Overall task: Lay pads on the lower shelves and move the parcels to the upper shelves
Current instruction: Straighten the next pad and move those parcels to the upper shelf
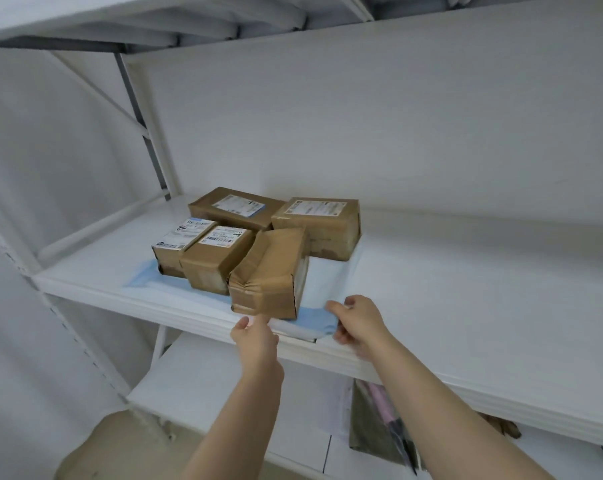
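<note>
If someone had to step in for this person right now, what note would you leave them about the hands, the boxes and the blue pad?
The right hand pinches the pad at its front right corner.
The left hand is at the pad's front edge, by the front parcel; its grip cannot be told.
That parcel and the other four parcels sit together on the pad, on the white shelf.
Done: a pad lies under them.
Left: probably lifting the parcels to an upper shelf.
</note>
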